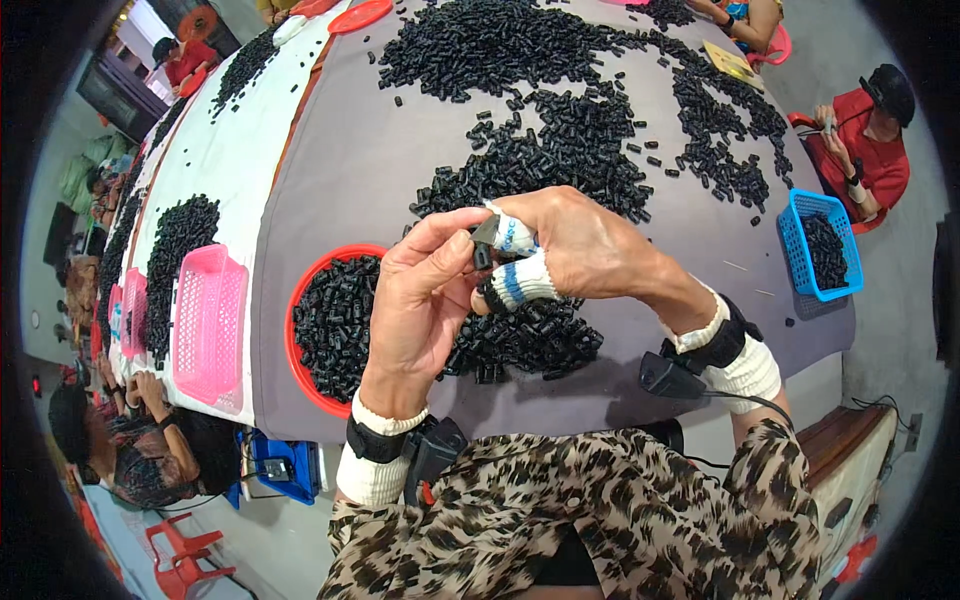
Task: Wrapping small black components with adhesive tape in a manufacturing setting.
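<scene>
Over the near side of the table my two hands meet. My left hand (412, 300) is closed, pinching a small black cylindrical part (482, 257) between thumb and fingertips. My right hand (595, 245) is closed against the same spot, its thumb and forefinger wrapped in white finger covers (525, 278) with blue marks. Between these fingers shows a small flat, dark grey, pointed piece (486, 229), like a blade, touching or nearly touching the black part. Right behind the hands lies a large heap of similar black parts (560, 150). A round red tray (297, 335) full of them stands by my left hand.
A pink basket (210, 325) stands at the left, a blue basket (822, 245) with black parts at the right edge. More heaps (490, 45) cover the far table. Co-workers sit around it, one in red (870, 150) at the right. Cabled devices (670, 375) are strapped to my wrists.
</scene>
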Demonstrator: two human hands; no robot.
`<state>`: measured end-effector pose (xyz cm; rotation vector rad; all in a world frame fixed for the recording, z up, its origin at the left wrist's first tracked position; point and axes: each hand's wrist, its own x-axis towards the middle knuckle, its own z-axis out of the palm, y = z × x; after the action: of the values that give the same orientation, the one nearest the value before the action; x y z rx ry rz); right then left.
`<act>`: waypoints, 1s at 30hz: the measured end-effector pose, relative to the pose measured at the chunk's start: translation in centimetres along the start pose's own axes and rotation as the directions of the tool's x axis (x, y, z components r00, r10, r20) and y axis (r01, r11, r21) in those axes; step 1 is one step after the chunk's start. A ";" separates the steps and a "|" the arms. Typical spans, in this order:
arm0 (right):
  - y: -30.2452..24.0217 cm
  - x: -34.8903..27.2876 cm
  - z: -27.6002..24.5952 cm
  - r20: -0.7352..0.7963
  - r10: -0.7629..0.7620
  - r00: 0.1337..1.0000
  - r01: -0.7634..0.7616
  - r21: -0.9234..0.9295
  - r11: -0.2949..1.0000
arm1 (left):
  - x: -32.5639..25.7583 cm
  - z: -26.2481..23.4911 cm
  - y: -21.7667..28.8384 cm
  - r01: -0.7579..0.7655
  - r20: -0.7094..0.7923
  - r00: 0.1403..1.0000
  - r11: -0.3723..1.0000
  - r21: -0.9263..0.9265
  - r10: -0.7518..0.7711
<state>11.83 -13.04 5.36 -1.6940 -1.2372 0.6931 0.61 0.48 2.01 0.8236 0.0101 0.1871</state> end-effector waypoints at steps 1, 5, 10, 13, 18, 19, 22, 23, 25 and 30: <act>0.1 0.0 0.1 0.001 0.000 1.000 0.000 0.000 1.000 | -0.1 0.0 0.0 -0.001 0.000 1.000 1.000 0.000 0.001; 0.4 0.1 0.2 -0.006 -0.010 1.000 0.009 -0.034 0.999 | -0.3 0.0 0.3 -0.007 -0.018 1.000 0.999 0.040 0.008; 0.2 0.1 0.1 0.014 0.025 1.000 -0.024 -0.087 0.996 | -0.5 0.0 0.3 -0.001 -0.043 0.999 0.996 0.092 0.005; 0.3 0.1 0.2 0.016 0.011 1.000 -0.010 -0.075 0.997 | -0.6 0.1 0.4 -0.001 -0.045 0.999 0.996 0.090 0.005; 0.4 0.0 0.3 0.026 -0.021 0.999 0.022 -0.035 0.999 | -0.5 0.1 0.3 0.002 -0.041 0.999 0.997 0.079 0.001; 0.2 0.0 0.2 0.026 -0.021 0.999 0.022 -0.035 0.999 | -0.5 0.1 0.3 0.002 -0.041 0.999 0.997 0.079 0.001; 0.0 0.1 0.2 0.035 -0.038 0.999 0.040 -0.073 0.997 | -0.5 0.2 0.3 -0.003 -0.056 0.998 0.996 0.093 0.009; 0.2 0.1 0.3 0.039 -0.066 0.997 0.069 -0.061 0.996 | -0.5 0.3 0.3 0.000 -0.074 0.997 0.993 0.121 0.009; 0.4 0.1 0.2 0.039 -0.092 0.995 0.094 -0.049 0.994 | -0.5 0.2 0.2 0.006 -0.088 0.996 0.989 0.147 0.007; 0.3 0.1 0.5 -0.011 -0.076 0.997 0.076 -0.025 0.997 | -0.3 -0.3 0.1 -0.031 -0.002 1.000 0.999 0.022 0.031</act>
<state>11.54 -12.79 4.91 -1.6598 -1.2989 0.6235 0.30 0.76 1.86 0.8454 0.0020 0.2173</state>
